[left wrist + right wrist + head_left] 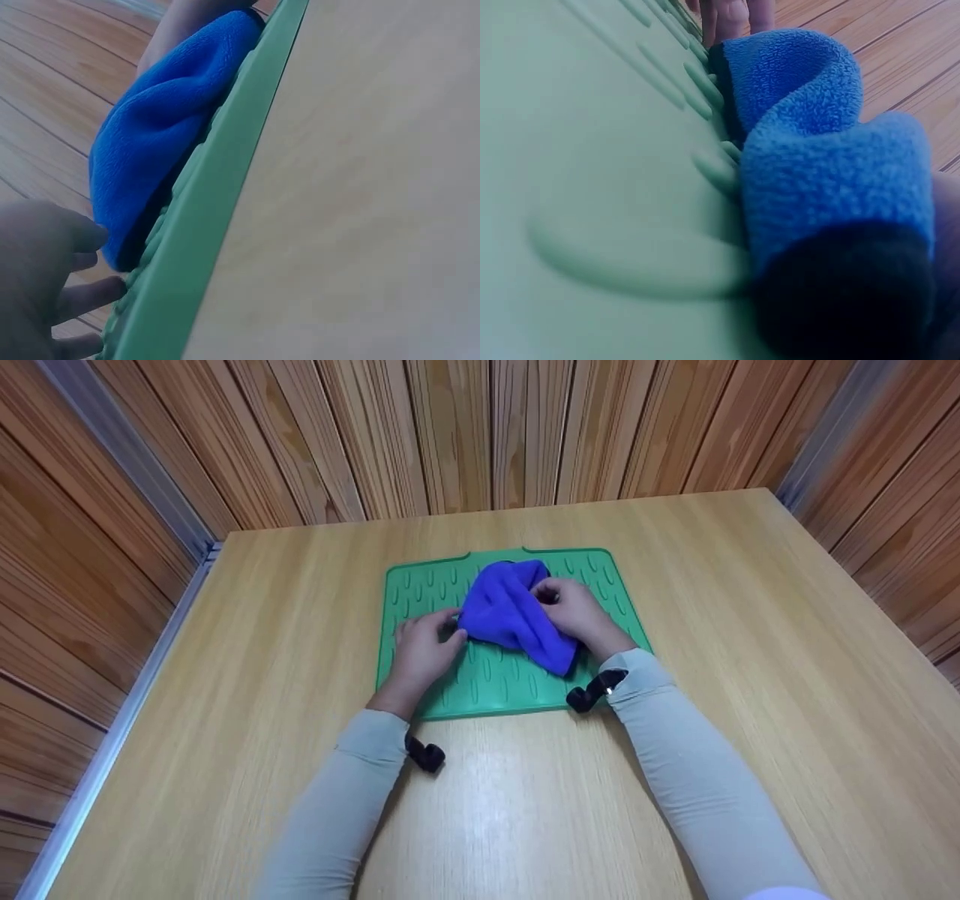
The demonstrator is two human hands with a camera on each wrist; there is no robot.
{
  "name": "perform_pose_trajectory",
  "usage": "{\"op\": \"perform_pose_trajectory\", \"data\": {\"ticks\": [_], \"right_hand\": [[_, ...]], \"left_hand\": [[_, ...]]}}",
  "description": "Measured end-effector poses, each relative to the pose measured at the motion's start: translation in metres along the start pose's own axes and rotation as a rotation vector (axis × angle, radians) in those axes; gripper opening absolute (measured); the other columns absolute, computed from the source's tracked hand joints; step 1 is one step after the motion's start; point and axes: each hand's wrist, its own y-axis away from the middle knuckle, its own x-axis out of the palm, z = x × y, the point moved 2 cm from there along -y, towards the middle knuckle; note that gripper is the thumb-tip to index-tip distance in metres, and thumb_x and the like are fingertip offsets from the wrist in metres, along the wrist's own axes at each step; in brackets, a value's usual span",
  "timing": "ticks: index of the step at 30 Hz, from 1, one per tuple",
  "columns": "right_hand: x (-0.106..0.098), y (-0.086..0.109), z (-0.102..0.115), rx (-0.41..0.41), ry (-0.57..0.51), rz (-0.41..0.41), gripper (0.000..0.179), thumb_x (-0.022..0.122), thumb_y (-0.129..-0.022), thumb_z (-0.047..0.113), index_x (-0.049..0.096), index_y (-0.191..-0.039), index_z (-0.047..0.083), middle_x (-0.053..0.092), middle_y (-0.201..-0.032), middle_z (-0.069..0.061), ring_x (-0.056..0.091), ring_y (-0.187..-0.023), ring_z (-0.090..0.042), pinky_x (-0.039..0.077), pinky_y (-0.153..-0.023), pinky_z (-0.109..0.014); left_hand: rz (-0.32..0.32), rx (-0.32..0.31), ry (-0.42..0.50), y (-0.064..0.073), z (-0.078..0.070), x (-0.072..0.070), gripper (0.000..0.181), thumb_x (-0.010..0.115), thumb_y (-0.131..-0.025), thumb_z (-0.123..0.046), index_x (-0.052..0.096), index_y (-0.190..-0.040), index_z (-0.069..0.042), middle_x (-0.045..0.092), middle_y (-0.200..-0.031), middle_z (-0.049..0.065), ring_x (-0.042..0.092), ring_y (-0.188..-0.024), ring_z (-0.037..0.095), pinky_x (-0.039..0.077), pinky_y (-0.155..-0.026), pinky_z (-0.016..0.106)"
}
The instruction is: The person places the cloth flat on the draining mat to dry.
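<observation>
The two hands are well apart, on either side of one thing. The left hand (pixel 421 654) has its fingers spread and loosely bent, thumb and forefinger parted at the near edge of a blue-violet, fuzzy, soft cloth (pixel 499 607); I cannot tell whether the tips touch it. The right hand (pixel 576 607) pinches the cloth's other side, thumb and fingers curled in on the fabric.

Over on my left stands a brown wooden plank wall (pixel 75 607), with a grey metal strip (pixel 140 690) along its foot. Next comes the person's left arm in a pale grey sleeve (pixel 322 810), a small black wrist device (pixel 426 754) at its cuff.

In the middle, the cloth lies rumpled in raised folds on a green rectangular mat (pixel 487 690) with long raised ridges. Its lower corner points towards the person's right cuff, and dark trim shows at its edge in the right wrist view. The mat lies flat on a pale wood-grain desk (pixel 487 810).

Further right, the other pale grey sleeve (pixel 697 780) carries a matching black device (pixel 592 691).
</observation>
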Motion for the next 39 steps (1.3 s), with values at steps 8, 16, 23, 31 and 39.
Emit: {"op": "perform_pose_trajectory", "data": {"ticks": [8, 16, 23, 31, 39], "right_hand": [[0.003, 0.001, -0.001, -0.057, 0.049, 0.066, 0.025, 0.061, -0.094, 0.011, 0.07, -0.117, 0.004, 0.068, -0.115, -0.013, 0.059, -0.107, -0.028, 0.047, -0.095, -0.042], [0.002, 0.003, 0.004, -0.073, 0.044, 0.071, 0.014, 0.06, -0.094, 0.009, 0.07, -0.104, 0.006, 0.066, -0.102, -0.008, 0.057, -0.096, -0.025, 0.045, -0.086, -0.037], [-0.006, 0.002, -0.001, -0.062, -0.005, 0.041, 0.019, 0.057, -0.094, 0.003, 0.072, -0.106, 0.003, 0.067, -0.103, -0.01, 0.056, -0.096, -0.024, 0.045, -0.084, -0.036], [-0.026, 0.005, -0.019, 0.015, -0.036, -0.036, 0.017, 0.064, -0.1, 0.012, 0.071, -0.111, 0.002, 0.067, -0.109, -0.012, 0.056, -0.097, -0.022, 0.045, -0.085, -0.033], [-0.048, 0.012, -0.041, 0.056, -0.158, -0.172, 0.019, 0.064, -0.101, 0.016, 0.07, -0.111, 0.002, 0.06, -0.095, -0.003, 0.051, -0.073, -0.012, 0.044, -0.062, -0.022]], "left_hand": [[-0.02, 0.017, 0.036, -0.005, -0.004, 0.011, 0.042, 0.071, -0.096, -0.025, 0.064, -0.137, -0.018, 0.065, -0.133, 0.005, 0.053, -0.125, 0.027, 0.02, -0.116, 0.048], [-0.123, 0.079, 0.089, -0.005, -0.006, 0.007, 0.023, 0.073, -0.094, -0.017, 0.076, -0.117, -0.013, 0.074, -0.109, 0.003, 0.061, -0.108, 0.023, 0.034, -0.107, 0.043], [-0.146, 0.064, 0.17, -0.004, 0.001, 0.001, 0.018, 0.071, -0.095, -0.012, 0.078, -0.112, -0.012, 0.074, -0.108, 0.003, 0.066, -0.105, 0.018, 0.049, -0.095, 0.037], [-0.146, -0.011, 0.232, -0.003, 0.02, -0.017, 0.018, 0.066, -0.098, -0.009, 0.076, -0.113, -0.012, 0.071, -0.111, 0.004, 0.062, -0.108, 0.019, 0.05, -0.096, 0.037], [-0.231, -0.007, 0.19, -0.005, 0.04, -0.036, 0.02, 0.065, -0.099, -0.007, 0.075, -0.116, -0.01, 0.07, -0.115, 0.007, 0.062, -0.112, 0.023, 0.05, -0.098, 0.04]]}}
